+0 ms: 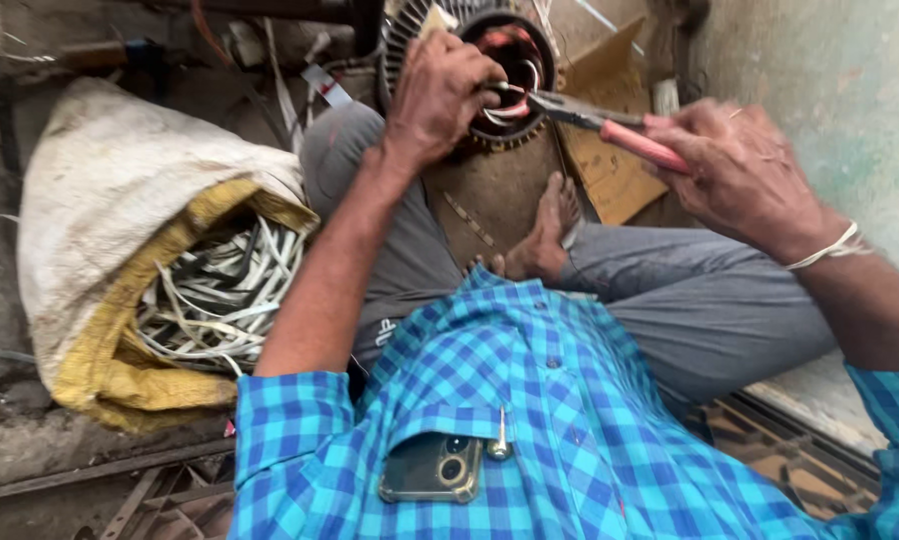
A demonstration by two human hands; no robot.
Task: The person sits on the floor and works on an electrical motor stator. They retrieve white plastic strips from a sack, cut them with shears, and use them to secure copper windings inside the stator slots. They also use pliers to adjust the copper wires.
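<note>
A coarse woven sack (100, 200), off-white outside and yellow at its rolled-down mouth, slumps at the left on a dusty floor, its opening folded back so the tangle of white and dark insulated wire offcuts (220, 295) inside lies within reach. Beside it, a seated person in a blue checked shirt (560, 420), a phone (432, 468) tucked in the chest pocket, braces a finned motor stator (440, 25) upright between the knees, one bare foot (550, 235) resting on the board below it, apparently to keep the round housing from rolling. The left hand (435, 95) is closed over the stator's rim, fingers curled at the edge of the bore, steadying it. Inside the bore, reddish copper windings (515, 50) gleam and pale sleeved leads (510, 105) loop out. The right hand (740, 165), well apart from the left, is clamped around the pink-sleeved handles of long-nose pliers (590, 118), whose dark steel tips meet at the leads by the bore's mouth. A white thread band (835, 248) circles the right wrist. Grey trousers (690, 300) stretch across the crossed legs, and a torn piece of brown cardboard (610, 150) leans behind the stator against a scuffed, pale green plastered wall (830, 90) at the right.
</note>
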